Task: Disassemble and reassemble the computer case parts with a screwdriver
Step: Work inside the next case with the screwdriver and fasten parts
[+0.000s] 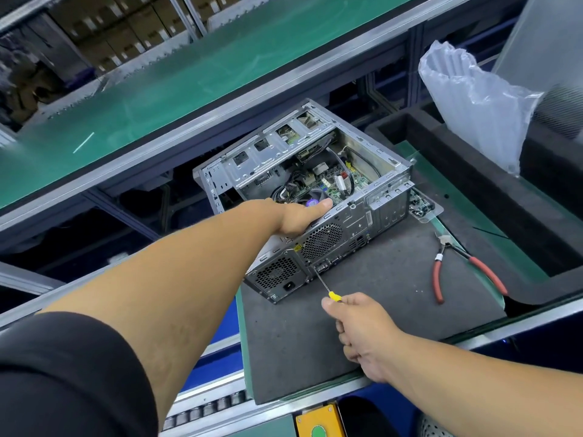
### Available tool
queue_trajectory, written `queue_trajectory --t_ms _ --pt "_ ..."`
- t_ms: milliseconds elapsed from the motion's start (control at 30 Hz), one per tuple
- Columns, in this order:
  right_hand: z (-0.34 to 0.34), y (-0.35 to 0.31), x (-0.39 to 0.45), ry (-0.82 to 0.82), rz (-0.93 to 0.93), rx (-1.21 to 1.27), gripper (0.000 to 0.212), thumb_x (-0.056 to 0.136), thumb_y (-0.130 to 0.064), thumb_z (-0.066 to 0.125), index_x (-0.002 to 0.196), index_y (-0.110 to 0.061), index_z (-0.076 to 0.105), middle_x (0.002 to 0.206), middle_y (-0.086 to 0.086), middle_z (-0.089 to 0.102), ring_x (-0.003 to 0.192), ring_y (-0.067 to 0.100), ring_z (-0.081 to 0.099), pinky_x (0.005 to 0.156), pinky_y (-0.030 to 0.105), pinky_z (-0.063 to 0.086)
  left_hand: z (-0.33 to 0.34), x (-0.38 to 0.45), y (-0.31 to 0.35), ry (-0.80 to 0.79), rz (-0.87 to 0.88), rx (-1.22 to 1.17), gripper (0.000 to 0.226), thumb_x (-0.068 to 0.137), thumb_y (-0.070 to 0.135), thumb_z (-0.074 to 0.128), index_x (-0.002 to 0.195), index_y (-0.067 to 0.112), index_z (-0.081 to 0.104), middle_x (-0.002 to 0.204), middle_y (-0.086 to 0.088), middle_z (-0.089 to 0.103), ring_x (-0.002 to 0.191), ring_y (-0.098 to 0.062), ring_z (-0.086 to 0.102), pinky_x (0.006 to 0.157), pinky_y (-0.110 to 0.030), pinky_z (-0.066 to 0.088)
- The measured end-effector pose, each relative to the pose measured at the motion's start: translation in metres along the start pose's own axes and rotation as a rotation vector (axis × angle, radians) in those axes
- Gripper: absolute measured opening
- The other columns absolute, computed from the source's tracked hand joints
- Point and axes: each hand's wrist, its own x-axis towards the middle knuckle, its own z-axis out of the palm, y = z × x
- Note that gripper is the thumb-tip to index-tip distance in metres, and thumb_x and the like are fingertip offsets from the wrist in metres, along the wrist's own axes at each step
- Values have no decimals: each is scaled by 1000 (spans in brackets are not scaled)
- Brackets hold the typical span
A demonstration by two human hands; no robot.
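Fingers of the right hand (pixel 362 332) curl round the yellow-handled screwdriver (pixel 325 284), this grip closed on the handle; the shaft angles up to the rear panel of the computer case (pixel 315 197), tip seemingly at a screw near the ports, though too small to confirm. Left hand (pixel 299 216) clamps over the case's top rear edge, thumb extended along the rim, likely bracing it against the driver's push. Case lies open-sided on a grey mat (pixel 315 342) on the tabletop. Red-handled pliers (pixel 457 269) rest apart to the right; plastic bag (pixel 473 102) beyond.
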Motion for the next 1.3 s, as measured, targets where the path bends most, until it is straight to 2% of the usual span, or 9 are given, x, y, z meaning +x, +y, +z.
queue_trajectory --t_ms 133,333,500,700,867,1000,1133,1233,1300 --pt "0 3 2 6 -17 -30 15 99 -27 68 101 -15 59 75 7 49 47 13 29 40 22 22 -1 3 4 -59 -1 -173 117 77 96 7 161 17 26 170 -10 17 155 -32 17 122 -56 10" --pt "-1 2 5 32 -31 -12 22 99 -32 67 86 -18 57 77 8 53 48 15 26 41 21 21 -8 9 8 -145 4 -165 127 64 103 6 163 24 17 170 -7 15 155 -30 18 123 -60 11" --pt "-3 5 4 40 -18 -24 24 101 -37 63 91 -15 61 75 6 54 49 14 26 42 23 21 -5 13 12 -128 72 -207 109 78 94 5 163 27 14 171 -6 12 156 -27 13 123 -55 7" --pt "-4 4 1 29 28 -45 38 105 -47 52 100 -15 72 69 2 48 50 14 25 43 25 19 -3 17 13 -158 91 -230 104 78 96 7 163 35 5 172 -1 4 158 -27 6 123 -59 4" --pt "0 1 -1 18 8 -17 23 97 -35 70 98 -16 57 59 -1 39 47 13 21 44 24 16 -3 18 13 -144 104 -191 98 80 94 6 161 40 5 172 -2 5 158 -28 6 123 -61 4" --pt "0 1 -1 37 12 10 28 101 -39 64 91 -14 54 62 4 58 44 13 29 43 23 18 -3 18 13 -127 137 -186 79 90 85 6 160 46 4 171 -2 9 157 -30 10 122 -59 6" --pt "2 2 -2 -40 89 -24 46 108 -51 42 95 -12 63 65 5 69 43 11 36 42 21 22 -1 21 13 -151 131 -222 87 90 86 8 162 39 8 171 -3 11 156 -29 11 123 -57 6" --pt "1 6 1 -18 23 -42 37 102 -51 56 91 -15 56 59 1 49 45 12 26 44 23 18 0 23 14 -154 118 -236 95 87 89 9 163 33 9 171 -4 9 157 -29 9 124 -59 6" --pt "-1 8 5 6 -29 -52 32 95 -38 72 87 -17 48 59 0 42 47 13 24 44 24 18 0 23 13 -152 109 -241 98 84 91 10 163 33 7 172 -4 7 157 -29 7 123 -60 4"
